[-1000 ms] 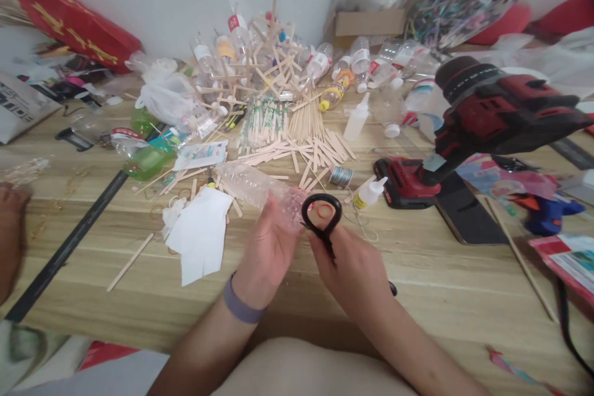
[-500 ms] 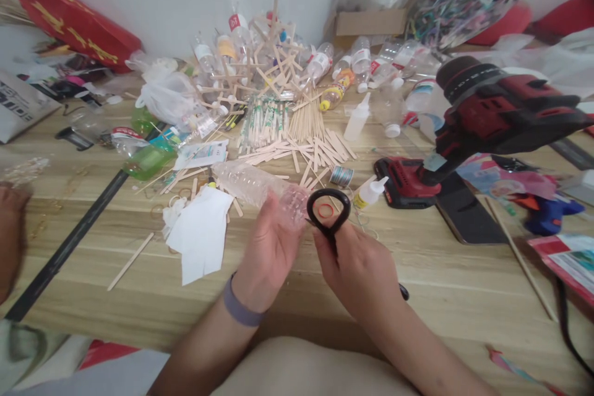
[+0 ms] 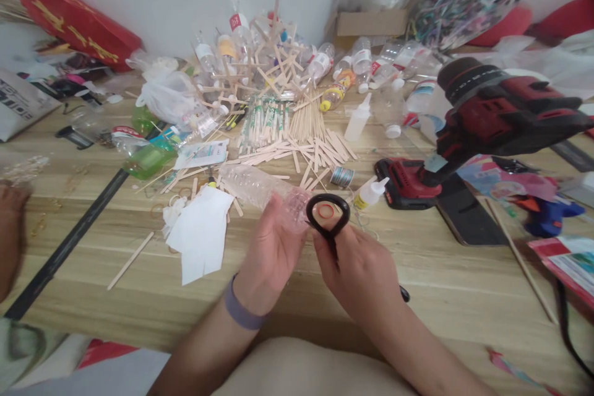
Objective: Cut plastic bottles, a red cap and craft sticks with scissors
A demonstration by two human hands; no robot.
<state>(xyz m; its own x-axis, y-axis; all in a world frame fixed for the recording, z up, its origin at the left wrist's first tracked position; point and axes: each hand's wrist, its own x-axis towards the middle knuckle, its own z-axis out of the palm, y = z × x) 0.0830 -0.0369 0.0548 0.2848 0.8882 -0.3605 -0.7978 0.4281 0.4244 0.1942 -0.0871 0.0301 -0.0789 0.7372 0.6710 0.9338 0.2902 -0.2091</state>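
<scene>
My right hand and its black-looped tool have slid a little right. That grip is wrapped round the tool; my left hand holds the clear bottle, mid-frame. I should hold the bottle firm, thumb clear of the tool. Sticks crowd its far end; a red drill fills the upper right.

Soft, flat light covers the wooden table and pale wall, with shadow along the table's near edge, while haze softens fine detail, the clear bottle shows faint glare, and wide-angle distortion stretches the drill
</scene>
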